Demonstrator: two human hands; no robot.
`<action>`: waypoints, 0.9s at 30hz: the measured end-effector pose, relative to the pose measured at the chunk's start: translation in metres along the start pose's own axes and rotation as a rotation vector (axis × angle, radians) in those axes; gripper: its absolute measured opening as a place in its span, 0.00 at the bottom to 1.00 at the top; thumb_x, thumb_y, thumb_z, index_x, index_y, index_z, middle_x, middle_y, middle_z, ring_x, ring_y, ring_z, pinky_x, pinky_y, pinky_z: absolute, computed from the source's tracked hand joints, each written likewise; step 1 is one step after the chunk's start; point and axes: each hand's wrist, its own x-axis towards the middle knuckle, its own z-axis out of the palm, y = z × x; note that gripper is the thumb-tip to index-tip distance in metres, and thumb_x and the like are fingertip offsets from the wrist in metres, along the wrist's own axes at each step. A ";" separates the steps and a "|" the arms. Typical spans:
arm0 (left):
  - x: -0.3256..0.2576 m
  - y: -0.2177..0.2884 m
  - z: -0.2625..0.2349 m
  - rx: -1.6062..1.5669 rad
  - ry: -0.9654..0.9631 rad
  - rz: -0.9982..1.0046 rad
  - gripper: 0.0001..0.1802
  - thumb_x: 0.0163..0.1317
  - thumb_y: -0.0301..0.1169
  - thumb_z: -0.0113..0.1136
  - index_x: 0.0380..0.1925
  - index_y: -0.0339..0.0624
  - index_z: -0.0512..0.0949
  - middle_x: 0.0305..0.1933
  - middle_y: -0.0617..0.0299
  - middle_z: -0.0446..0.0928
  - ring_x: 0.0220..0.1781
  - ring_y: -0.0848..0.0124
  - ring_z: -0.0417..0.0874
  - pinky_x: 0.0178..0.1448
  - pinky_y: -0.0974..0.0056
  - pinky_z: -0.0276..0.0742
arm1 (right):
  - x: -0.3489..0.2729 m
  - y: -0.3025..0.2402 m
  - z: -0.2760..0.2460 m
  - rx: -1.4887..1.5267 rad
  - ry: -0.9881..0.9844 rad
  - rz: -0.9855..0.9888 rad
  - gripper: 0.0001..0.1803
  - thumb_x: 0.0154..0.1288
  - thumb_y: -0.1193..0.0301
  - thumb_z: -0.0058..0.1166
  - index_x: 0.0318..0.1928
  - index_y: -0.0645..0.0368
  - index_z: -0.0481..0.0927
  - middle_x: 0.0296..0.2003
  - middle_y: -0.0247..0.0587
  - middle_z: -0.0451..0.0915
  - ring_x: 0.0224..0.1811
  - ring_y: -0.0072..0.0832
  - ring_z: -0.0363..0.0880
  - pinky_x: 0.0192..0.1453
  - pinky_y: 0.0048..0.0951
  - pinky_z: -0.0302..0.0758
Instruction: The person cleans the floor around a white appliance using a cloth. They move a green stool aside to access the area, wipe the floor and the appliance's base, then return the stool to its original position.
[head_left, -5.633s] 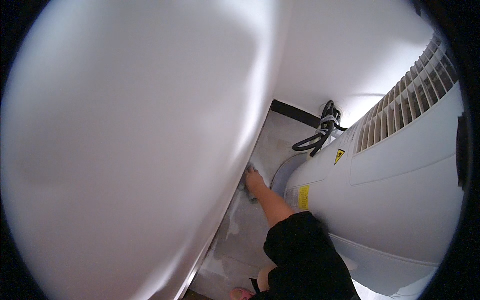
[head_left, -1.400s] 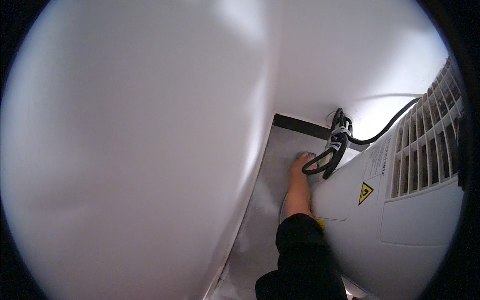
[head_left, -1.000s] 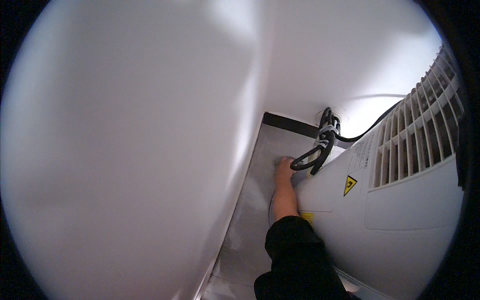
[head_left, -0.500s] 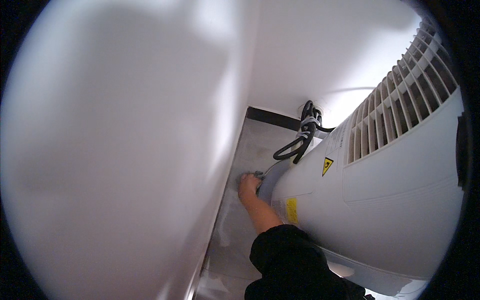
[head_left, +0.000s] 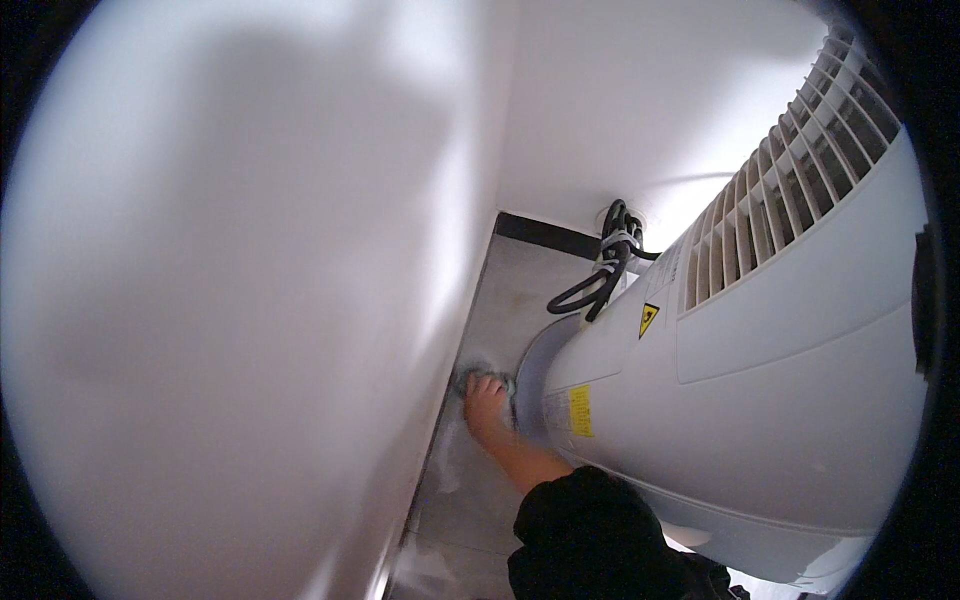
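My right hand (head_left: 485, 405) reaches down to the grey floor in the narrow gap between a white wall and a tall white rounded air conditioner. Its fingers press on a crumpled grey-green cloth (head_left: 506, 384), which lies flat against the floor. The cloth's edges are smeared by motion and partly hidden under the hand. To the right, close beside the cloth, is the air conditioner's grey curved base (head_left: 537, 375). A black sleeve (head_left: 590, 535) covers the upper part of my arm. My left hand is out of the picture.
The white wall (head_left: 250, 300) fills the left side. The air conditioner (head_left: 760, 400) bulges over the right, with a slatted grille (head_left: 770, 205) and yellow labels. Looped black cables (head_left: 605, 275) hang behind it, near a black skirting strip (head_left: 547, 235).
My right hand has moved toward the wall and slightly nearer to me, taking the cloth along the floor. The view has shifted a little against the air conditioner.
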 end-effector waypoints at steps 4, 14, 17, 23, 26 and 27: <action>-0.001 0.008 0.000 0.022 0.022 -0.038 0.23 0.50 0.55 0.51 0.44 0.60 0.74 0.49 0.65 0.73 0.47 0.54 0.69 0.49 0.44 0.60 | 0.080 0.043 0.001 0.060 0.008 0.084 0.25 0.60 0.66 0.43 0.59 0.54 0.62 0.44 0.49 0.66 0.44 0.44 0.67 0.44 0.40 0.70; 0.008 0.037 0.016 0.109 0.039 -0.080 0.23 0.50 0.55 0.51 0.44 0.60 0.74 0.49 0.65 0.73 0.48 0.54 0.69 0.49 0.44 0.60 | 0.175 0.094 -0.030 0.302 0.045 0.640 0.21 0.60 0.70 0.42 0.55 0.59 0.63 0.49 0.59 0.65 0.45 0.47 0.71 0.43 0.39 0.72; 0.013 0.045 0.028 0.089 0.050 -0.089 0.23 0.50 0.55 0.51 0.44 0.60 0.74 0.49 0.65 0.73 0.48 0.54 0.69 0.49 0.44 0.60 | 0.194 0.138 -0.014 0.299 0.090 0.660 0.22 0.60 0.70 0.43 0.55 0.59 0.62 0.51 0.58 0.64 0.48 0.47 0.70 0.45 0.40 0.71; 0.013 0.053 0.026 0.102 0.032 -0.095 0.23 0.50 0.54 0.51 0.44 0.60 0.74 0.49 0.65 0.73 0.48 0.54 0.69 0.49 0.44 0.60 | 0.200 0.125 -0.038 0.573 0.211 0.761 0.23 0.56 0.65 0.44 0.51 0.62 0.67 0.47 0.57 0.67 0.51 0.47 0.66 0.51 0.47 0.64; 0.010 0.057 0.018 0.103 0.016 -0.106 0.23 0.50 0.54 0.51 0.44 0.60 0.74 0.49 0.65 0.73 0.48 0.53 0.69 0.49 0.44 0.60 | 0.188 0.115 -0.032 0.512 0.228 0.548 0.21 0.55 0.64 0.45 0.48 0.63 0.70 0.44 0.54 0.68 0.47 0.47 0.67 0.52 0.46 0.63; 0.011 0.057 0.017 0.093 0.017 -0.107 0.23 0.50 0.54 0.51 0.44 0.60 0.74 0.49 0.65 0.73 0.48 0.53 0.69 0.50 0.44 0.60 | 0.184 0.115 -0.027 0.424 0.245 0.467 0.21 0.54 0.64 0.45 0.47 0.63 0.71 0.43 0.54 0.68 0.46 0.47 0.68 0.51 0.46 0.64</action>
